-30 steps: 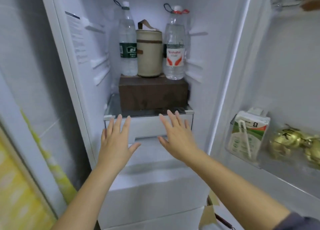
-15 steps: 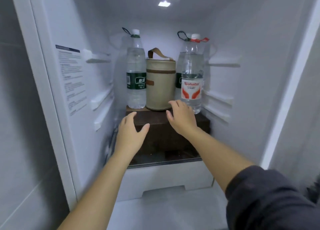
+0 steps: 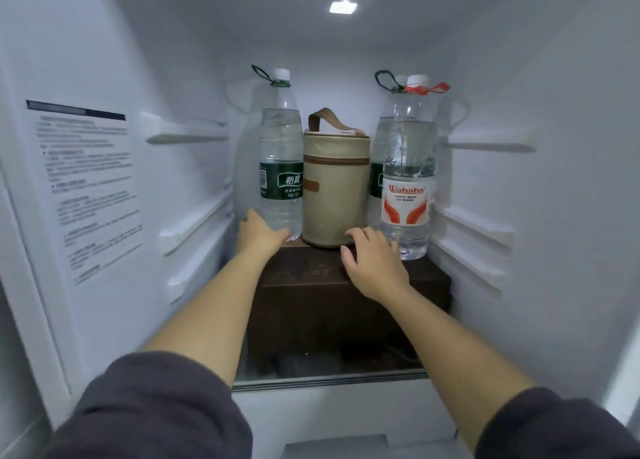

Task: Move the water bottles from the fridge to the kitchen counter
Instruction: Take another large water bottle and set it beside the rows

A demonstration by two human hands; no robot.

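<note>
Three clear water bottles stand upright on a dark brown box inside the open fridge. A green-labelled bottle is at the left. A red-and-white-labelled bottle is at the right, and a second green-labelled bottle stands partly hidden behind it. My left hand reaches the base of the left bottle, thumb against it, fingers going behind it. My right hand hovers over the box with fingers spread, just left of the right bottle's base, holding nothing.
A beige cylindrical zip bag with a brown strap stands between the bottles. The fridge walls carry shelf rails on both sides. A glass shelf edge runs under the box. A lamp shines from the ceiling.
Both hands have gone up and deeper into the fridge, from the drawer front to the bottles' bases. The view has moved closer in.
</note>
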